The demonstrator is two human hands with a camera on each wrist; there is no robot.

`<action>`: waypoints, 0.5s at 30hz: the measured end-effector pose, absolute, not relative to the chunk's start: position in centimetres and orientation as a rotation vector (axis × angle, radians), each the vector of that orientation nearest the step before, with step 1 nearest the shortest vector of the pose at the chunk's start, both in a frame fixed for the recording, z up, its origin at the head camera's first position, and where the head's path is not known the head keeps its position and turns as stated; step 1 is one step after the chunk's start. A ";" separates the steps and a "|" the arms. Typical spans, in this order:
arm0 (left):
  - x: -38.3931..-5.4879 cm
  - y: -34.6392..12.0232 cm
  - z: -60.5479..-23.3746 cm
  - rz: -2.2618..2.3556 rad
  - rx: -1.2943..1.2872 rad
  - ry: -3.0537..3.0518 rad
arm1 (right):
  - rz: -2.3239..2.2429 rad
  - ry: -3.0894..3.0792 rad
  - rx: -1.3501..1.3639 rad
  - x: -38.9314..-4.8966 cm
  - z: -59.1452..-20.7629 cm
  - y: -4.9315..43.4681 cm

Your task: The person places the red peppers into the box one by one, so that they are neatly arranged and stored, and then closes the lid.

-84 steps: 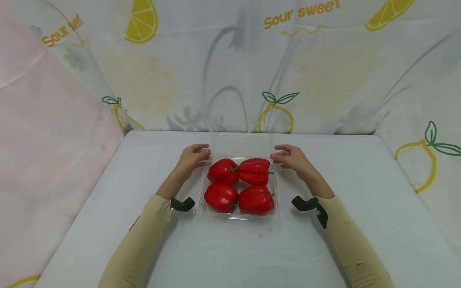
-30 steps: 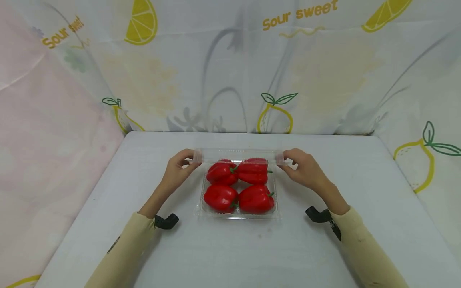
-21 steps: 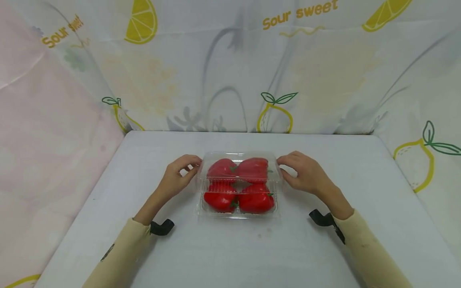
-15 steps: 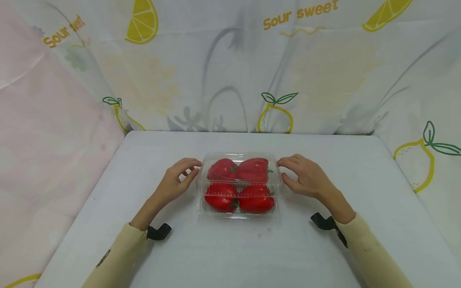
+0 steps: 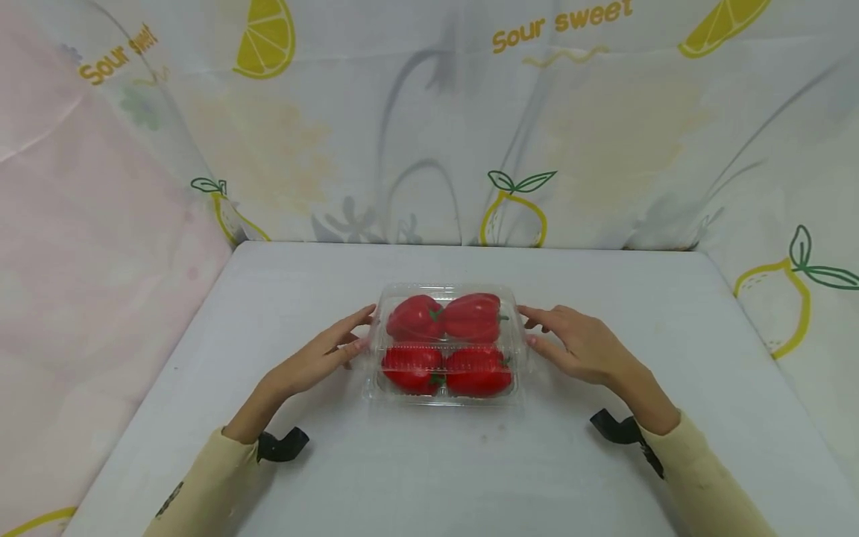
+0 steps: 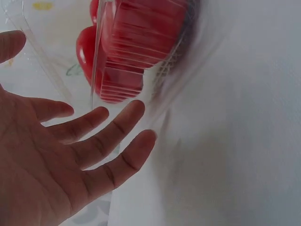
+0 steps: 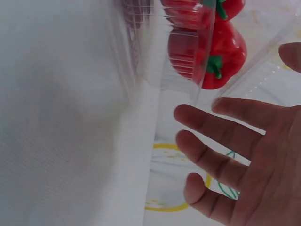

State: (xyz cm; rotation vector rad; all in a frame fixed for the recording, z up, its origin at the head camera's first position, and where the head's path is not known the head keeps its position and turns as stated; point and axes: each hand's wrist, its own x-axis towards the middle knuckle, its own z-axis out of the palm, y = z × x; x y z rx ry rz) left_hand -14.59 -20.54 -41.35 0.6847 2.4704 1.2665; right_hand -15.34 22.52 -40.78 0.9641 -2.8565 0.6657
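In the head view a clear plastic clamshell box (image 5: 443,400) holds several red bell peppers (image 5: 478,317) with green stems. Its hinged lid (image 5: 511,349) leans over them, the near edge raised above the tray. At the lid's left side is my left hand (image 5: 312,364), fingers loosely extended and fingertips right at the plastic. My right hand (image 5: 590,347) mirrors it on the right, index fingertip at the lid's edge and thumb apart from the fingers. Both wrist views show spread fingers beside the box wall, with peppers (image 6: 146,33) behind the ribbed plastic and a gap under the lid (image 7: 263,70).
The box stands on a white-covered table (image 5: 443,477), towards its back half. A printed curtain (image 5: 429,119) with lemon drawings hangs behind the back edge and along both sides. Black wrist mounts (image 5: 282,445) stick out near each sleeve.
The lid has swung from lying back behind the box, forward over the peppers. Both hands held its sides earlier; now their fingers have loosened and moved nearer the wearer.
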 end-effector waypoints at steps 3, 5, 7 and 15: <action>-14.6 -20.6 -41.3 1.303 0.631 2.367 | 0.720 -2.976 0.928 -15.0 -40.5 22.6; -14.6 -20.6 -41.4 1.311 0.613 2.344 | 0.777 -3.053 0.908 -14.8 -40.3 22.5; -14.5 -20.4 -41.5 1.315 0.602 2.340 | 0.834 -3.115 0.889 -14.7 -40.2 22.4; -14.0 -19.6 -41.9 1.216 0.640 2.423 | 0.993 -3.147 0.802 -13.9 -40.8 21.9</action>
